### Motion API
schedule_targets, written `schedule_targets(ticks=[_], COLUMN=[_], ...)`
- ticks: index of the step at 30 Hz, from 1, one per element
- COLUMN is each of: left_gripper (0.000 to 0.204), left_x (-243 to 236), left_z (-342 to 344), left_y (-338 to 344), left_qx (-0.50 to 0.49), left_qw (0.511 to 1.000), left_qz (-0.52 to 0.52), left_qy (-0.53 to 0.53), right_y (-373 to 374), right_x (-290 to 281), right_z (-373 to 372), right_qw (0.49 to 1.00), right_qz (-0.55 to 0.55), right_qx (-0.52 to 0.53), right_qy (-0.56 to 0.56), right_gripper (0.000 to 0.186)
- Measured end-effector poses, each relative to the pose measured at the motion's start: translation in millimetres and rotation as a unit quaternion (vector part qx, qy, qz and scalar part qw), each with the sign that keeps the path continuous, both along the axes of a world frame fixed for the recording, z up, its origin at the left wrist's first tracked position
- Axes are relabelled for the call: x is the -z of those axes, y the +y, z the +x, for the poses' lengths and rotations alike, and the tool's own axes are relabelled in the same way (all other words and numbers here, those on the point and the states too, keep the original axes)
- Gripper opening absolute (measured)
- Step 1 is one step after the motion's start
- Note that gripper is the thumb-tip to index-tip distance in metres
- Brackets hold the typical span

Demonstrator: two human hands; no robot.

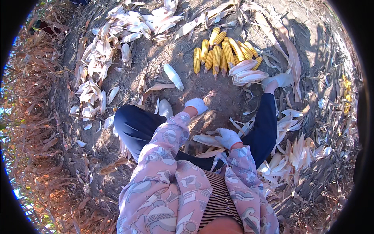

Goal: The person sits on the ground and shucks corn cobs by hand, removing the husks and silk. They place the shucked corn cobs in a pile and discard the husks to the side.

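My left hand (196,105), in a white glove, hangs over the bare soil in front of me; its fingers are mostly hidden, and nothing shows in it. My right hand (228,137), also gloved, is closed at the end of a corn ear in its pale husk (207,140), near my right leg. Beyond my hands lies a pile of bare yellow corn cobs (216,58), side by side. Two husk-covered ears (249,74) rest against the right end of that pile. A white husk piece (173,77) lies alone left of the cobs.
Loose husks (99,58) form a heap at the far left, and more husks (296,156) lie at the right. My bent legs (136,126) flank the work spot, with my right foot (278,80) near the cobs. Dry stalks (31,136) stand along the left edge.
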State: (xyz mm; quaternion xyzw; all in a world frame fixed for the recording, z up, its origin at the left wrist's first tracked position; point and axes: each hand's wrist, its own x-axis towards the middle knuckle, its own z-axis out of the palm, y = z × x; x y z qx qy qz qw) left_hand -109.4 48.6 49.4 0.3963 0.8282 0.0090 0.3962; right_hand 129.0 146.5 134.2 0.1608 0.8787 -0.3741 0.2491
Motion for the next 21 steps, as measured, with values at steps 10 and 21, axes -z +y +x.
schedule_targets(ticks=[10,21], left_gripper=[0.029,0.031], left_x=[18.1,62.7], left_z=[-75.6,-209.1], left_y=[9.2,-41.6], left_qx=[-0.237,0.141], left_qw=[0.963,0.896], left_qz=[0.038,0.078], left_qy=[0.12,0.415], right_y=[-10.1,-19.3], right_x=[11.8,20.3], right_z=[-69.0,-66.2], right_qw=[0.996,0.989], right_qz=[-0.083,-0.139], right_qx=[-0.025,-0.041], right_qy=[-0.023,-0.009], right_gripper=[0.049,0.044])
